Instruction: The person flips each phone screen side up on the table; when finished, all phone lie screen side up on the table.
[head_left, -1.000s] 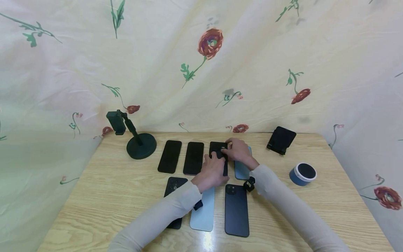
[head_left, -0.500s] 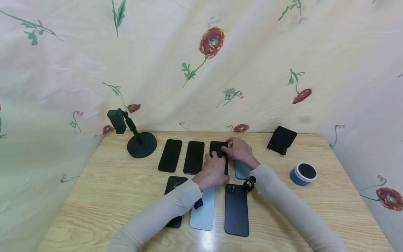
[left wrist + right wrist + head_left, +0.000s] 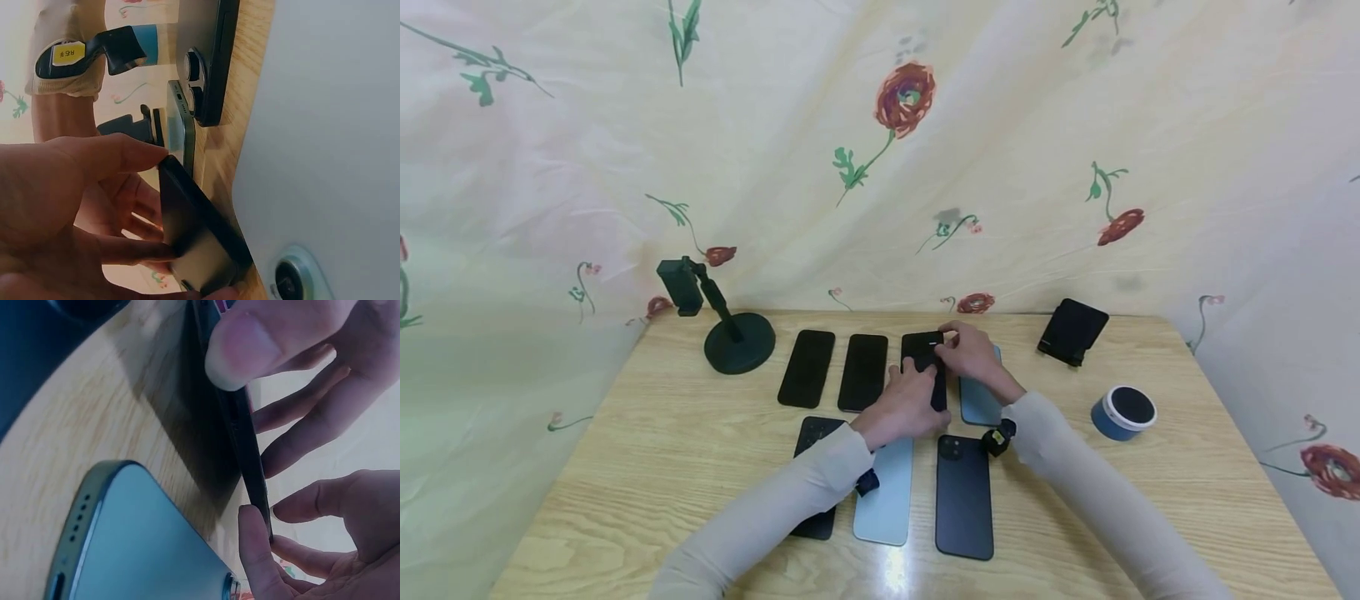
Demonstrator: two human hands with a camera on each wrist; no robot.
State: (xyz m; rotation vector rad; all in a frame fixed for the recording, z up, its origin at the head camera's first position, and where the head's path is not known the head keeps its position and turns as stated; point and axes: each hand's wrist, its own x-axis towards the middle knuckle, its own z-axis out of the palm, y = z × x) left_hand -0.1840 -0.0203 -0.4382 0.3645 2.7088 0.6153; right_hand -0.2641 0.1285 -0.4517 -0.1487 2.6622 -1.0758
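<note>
A black smartphone (image 3: 922, 348) lies between both hands in the back row; the right wrist view shows its thin dark edge tilted over its shadow on the table. My left hand (image 3: 906, 404) grips it, thumb at the near right corner and fingertips over its face. At the far right corner my right hand (image 3: 970, 350) pinches the edge between thumb and fingers. A small bright mark shows on the face by the right fingers. Beneath my right hand lies a light blue phone (image 3: 150, 544). Below my left wrist is a pale blue phone (image 3: 331, 125).
Two black phones (image 3: 806, 368) (image 3: 862, 372) lie left in the same row. In front are a black phone (image 3: 814, 527) partly under the left sleeve and a navy phone (image 3: 964, 500). A black stand (image 3: 739, 343), a tilted black holder (image 3: 1072, 332) and a blue-white round tub (image 3: 1123, 412) flank them.
Both hands stay at the black smartphone and shift only slightly. The bright mark on its face, not visible half a second ago, shows now.
</note>
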